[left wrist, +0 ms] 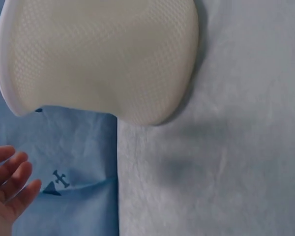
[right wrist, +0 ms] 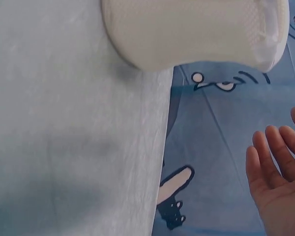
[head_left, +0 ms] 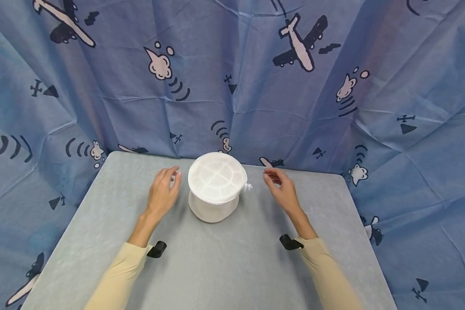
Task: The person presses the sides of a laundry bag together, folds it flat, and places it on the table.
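Observation:
A white cylindrical mesh laundry bag (head_left: 217, 178) stands upright near the back of the table, its round perforated top facing up. On its right side sticks out a small clear-and-white tab (head_left: 248, 187). My left hand (head_left: 164, 191) hovers to the left of the bag, fingers relaxed and holding nothing. To the right, my right hand (head_left: 283, 191) is held apart from it with loosely bent fingers and nothing in them. Both wrist views show the bag's mesh side (left wrist: 103, 59) curving inward at the middle, with a gap between it and each hand.
The pale grey table (head_left: 217, 267) ends just behind the bag. A blue curtain (head_left: 201, 112) printed with planes hangs behind it and along both sides. Black wrist cameras (head_left: 156, 249) sit at the cuffs of the cream sleeves (head_left: 118, 275).

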`<control>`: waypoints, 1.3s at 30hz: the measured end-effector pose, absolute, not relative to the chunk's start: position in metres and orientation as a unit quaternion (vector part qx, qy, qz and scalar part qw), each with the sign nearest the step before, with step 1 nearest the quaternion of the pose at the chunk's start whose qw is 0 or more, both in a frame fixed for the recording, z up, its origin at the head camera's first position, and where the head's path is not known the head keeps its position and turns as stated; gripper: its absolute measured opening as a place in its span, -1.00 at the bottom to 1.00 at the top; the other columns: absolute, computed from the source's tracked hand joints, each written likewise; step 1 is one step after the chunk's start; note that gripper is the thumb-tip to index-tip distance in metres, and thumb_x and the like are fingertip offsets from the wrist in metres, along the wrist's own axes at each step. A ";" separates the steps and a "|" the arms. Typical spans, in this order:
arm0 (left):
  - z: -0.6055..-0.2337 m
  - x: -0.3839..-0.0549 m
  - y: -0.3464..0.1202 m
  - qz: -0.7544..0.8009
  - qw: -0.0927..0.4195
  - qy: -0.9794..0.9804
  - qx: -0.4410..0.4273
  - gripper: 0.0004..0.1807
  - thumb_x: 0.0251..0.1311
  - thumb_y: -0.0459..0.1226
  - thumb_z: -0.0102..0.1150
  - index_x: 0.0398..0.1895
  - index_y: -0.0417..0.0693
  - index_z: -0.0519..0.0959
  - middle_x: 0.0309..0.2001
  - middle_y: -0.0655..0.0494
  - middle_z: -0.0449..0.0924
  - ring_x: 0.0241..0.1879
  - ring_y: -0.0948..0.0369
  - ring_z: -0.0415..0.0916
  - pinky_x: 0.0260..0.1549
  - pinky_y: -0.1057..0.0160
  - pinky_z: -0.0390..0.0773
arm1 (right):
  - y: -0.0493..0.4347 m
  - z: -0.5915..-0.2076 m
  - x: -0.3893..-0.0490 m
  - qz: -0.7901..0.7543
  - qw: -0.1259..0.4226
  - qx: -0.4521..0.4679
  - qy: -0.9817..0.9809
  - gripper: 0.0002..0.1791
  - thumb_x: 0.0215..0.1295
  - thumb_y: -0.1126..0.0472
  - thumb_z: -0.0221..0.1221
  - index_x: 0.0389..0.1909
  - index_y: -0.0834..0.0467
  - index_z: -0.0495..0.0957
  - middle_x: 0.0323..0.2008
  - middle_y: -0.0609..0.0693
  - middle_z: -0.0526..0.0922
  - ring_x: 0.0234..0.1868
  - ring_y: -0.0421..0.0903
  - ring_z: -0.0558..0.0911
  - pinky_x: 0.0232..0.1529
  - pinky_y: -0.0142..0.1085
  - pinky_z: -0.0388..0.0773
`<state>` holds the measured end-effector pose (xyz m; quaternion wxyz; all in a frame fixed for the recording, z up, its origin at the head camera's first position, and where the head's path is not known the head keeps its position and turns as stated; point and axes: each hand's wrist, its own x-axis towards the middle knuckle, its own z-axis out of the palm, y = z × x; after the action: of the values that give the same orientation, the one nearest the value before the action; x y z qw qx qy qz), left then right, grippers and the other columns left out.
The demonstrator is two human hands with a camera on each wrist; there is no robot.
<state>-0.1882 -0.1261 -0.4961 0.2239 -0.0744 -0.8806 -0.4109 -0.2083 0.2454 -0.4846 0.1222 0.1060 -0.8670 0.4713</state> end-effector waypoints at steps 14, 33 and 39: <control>-0.489 -0.190 -0.109 -0.488 0.177 -0.854 -0.038 -0.67 0.47 -0.23 0.14 0.02 -0.35 0.69 -0.23 -0.15 0.67 -0.34 0.01 0.60 -0.30 0.12 0.57 | 0.211 -0.484 -0.211 0.487 0.067 0.103 -0.865 -0.65 0.50 0.10 0.22 0.14 0.22 0.62 -0.04 0.09 0.71 -0.01 0.00 0.67 0.09 -0.05 0.60; -0.479 -0.181 -0.093 -0.675 0.025 -0.736 0.046 -0.63 0.40 -0.27 0.26 0.13 -0.35 0.57 -0.21 -0.14 0.66 -0.45 0.30 0.60 -0.43 0.36 0.66 | 0.200 -0.476 -0.202 0.615 -0.034 0.042 -0.787 -0.55 0.42 0.15 0.31 0.18 0.34 0.53 -0.05 0.26 0.64 -0.18 -0.07 0.73 -0.12 -0.13 0.73; -0.476 -0.178 -0.089 -0.715 0.013 -0.697 0.056 -0.64 0.40 -0.34 0.24 0.15 -0.40 0.53 -0.21 -0.11 0.64 -0.45 0.31 0.60 -0.41 0.38 0.66 | 0.202 -0.475 -0.200 0.618 -0.039 0.034 -0.785 -0.53 0.40 0.15 0.33 0.19 0.34 0.53 -0.05 0.25 0.64 -0.18 -0.13 0.71 -0.10 -0.17 0.72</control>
<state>-0.1782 -0.0894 -0.4761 0.0127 0.0560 -0.6968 -0.7149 -0.1996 0.2025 -0.4746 -0.0391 0.0337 -0.7849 0.6175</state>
